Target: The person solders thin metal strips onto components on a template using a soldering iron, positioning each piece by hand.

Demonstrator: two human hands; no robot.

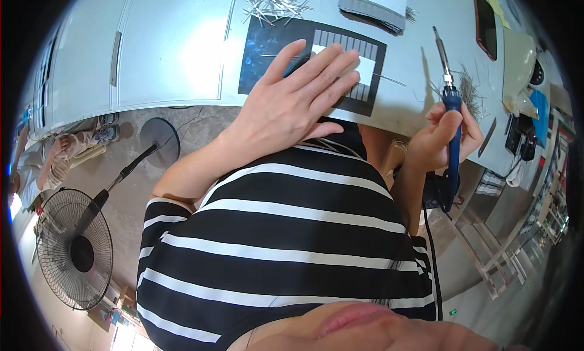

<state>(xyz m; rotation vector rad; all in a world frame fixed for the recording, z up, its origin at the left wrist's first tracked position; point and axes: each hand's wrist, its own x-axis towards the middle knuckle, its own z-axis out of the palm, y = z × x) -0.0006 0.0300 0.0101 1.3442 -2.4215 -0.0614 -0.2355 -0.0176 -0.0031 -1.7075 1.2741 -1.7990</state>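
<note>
My left hand [289, 101] lies flat, palm down and fingers stretched, over a card with a white middle [367, 71] and grey striped edges. That card rests on a dark mat [250, 68] at the table's near edge. A thin wire [389, 80] sticks out to the right of the card, and another thin length [277, 56] shows left of my fingers; what lies under the hand is hidden. In my right hand [433, 143] is a soldering iron [452, 102] with a blue handle, held upright with its metal tip pointing away from me, right of the mat.
Thin silvery strips [274, 5] lie heaped at the back. Nearby sits a stack of striped cards [372, 13]. Farther right are a phone [485, 25] and loose thin wires [469, 95]. The iron's black cable [431, 247] hangs beside me. A floor fan [82, 253] stands left, near a seated person [52, 150].
</note>
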